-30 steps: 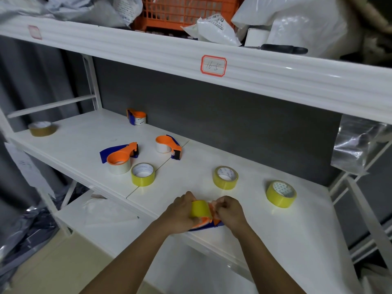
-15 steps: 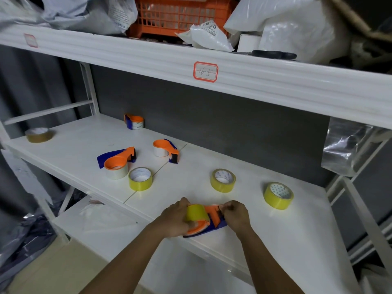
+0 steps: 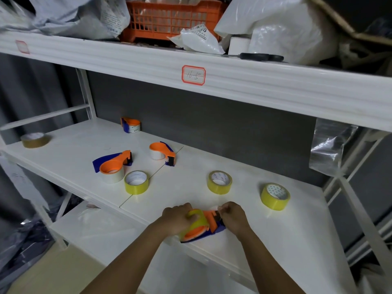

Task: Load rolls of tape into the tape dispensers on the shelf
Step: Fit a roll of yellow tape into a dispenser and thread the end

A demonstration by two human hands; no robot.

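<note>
At the lower centre of the frame, both hands work on one dispenser (image 3: 201, 230), orange and blue, lying at the front edge of the white shelf (image 3: 297, 240). The left hand (image 3: 177, 219) grips the yellow roll (image 3: 198, 218) seated in that dispenser, its fingers curled round the roll's left side. The right hand (image 3: 234, 216) is at the dispenser's cutter end, fingers bent and pressed together near the tip; they seem to pinch something there, but what it is cannot be told. Further back on the shelf, three loose yellow rolls lie flat: one left of centre (image 3: 136, 182), one at centre (image 3: 219, 182), and one to the right (image 3: 275, 196), all well apart from each other. Just beside the left one sits a loaded dispenser (image 3: 113, 166) with a white roll. Another loaded dispenser (image 3: 162, 152) lies behind it near the middle seam, and a third (image 3: 130, 124) stands near the dark back wall. A brown roll (image 3: 35, 140) lies alone at the far left end of the shelf. On the upper shelf edge is a red-bordered label (image 3: 193, 74), with an orange crate (image 3: 171, 16), white bags (image 3: 275, 26) and black-handled scissors (image 3: 261, 57) above it.
</note>
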